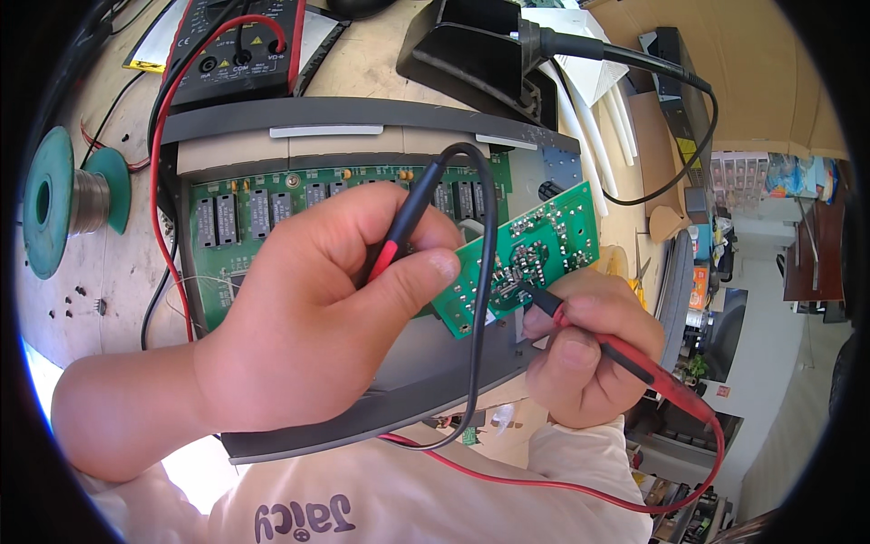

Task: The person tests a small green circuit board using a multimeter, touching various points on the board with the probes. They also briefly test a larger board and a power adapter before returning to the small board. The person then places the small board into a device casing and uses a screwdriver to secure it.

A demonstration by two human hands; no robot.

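Observation:
My left hand (299, 317) is closed round a black test probe (419, 201) with a red band, its thumb against the left edge of a small green circuit board (566, 227). The board is tilted, its soldered side with many small components facing up. In my right hand (603, 349), fingers closed, is a red test probe (625, 355); its dark tip reaches the middle of the board, though contact is too small to tell. My left fingers hide the black probe's tip. Below lies a grey metal chassis (362, 422) with a larger green circuit board (249, 186) inside.
A red and black multimeter (237, 86) stands at the far left, its leads running to the probes. A solder spool (54, 204) sits at the left, near several tiny dark parts (77, 295). At the back is a black tool stand (462, 54); yellow-handled scissors (640, 281) lie right.

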